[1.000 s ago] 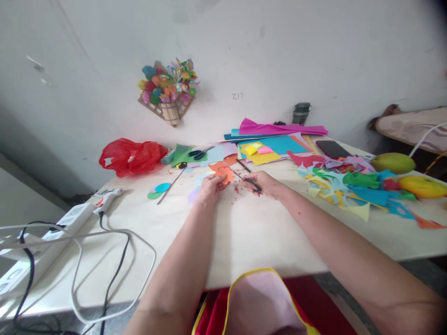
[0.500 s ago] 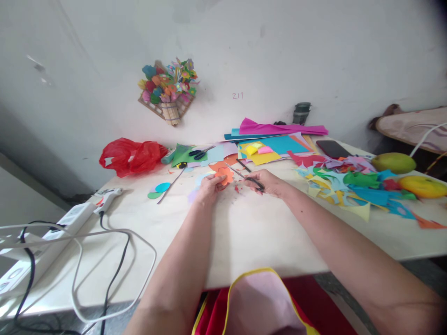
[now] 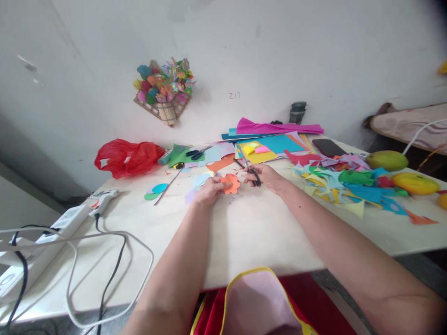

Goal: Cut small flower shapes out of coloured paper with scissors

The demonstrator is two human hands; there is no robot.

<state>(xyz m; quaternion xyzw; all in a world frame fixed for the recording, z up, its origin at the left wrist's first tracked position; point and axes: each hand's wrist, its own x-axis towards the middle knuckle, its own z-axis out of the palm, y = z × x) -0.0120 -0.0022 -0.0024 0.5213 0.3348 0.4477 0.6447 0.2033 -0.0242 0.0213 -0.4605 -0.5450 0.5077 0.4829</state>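
Note:
Between the thumb and fingers of my left hand [image 3: 211,190] is an orange paper flower [image 3: 231,184] with rounded petals, held above the table. My right hand [image 3: 264,176] grips a pair of scissors [image 3: 256,178] by the dark handles. Their blades point up and away from me, a small gap to the right of the flower. Behind my left hand lie pale blue and lilac paper pieces [image 3: 200,180], partly covered by it. An orange paper sheet [image 3: 220,162] lies just beyond the flower.
Colourful paper scraps [image 3: 349,184] and mangoes [image 3: 387,160] cover the right side. Stacked coloured sheets [image 3: 275,145], a phone [image 3: 328,148] and a second pair of scissors [image 3: 196,153] lie at the back. A red plastic bag [image 3: 127,157] and a power strip [image 3: 66,223] with cables are left.
The scissors have swung from pointing left toward the flower to pointing upward, away from it. The orange flower has moved slightly right and down and shows more of its face.

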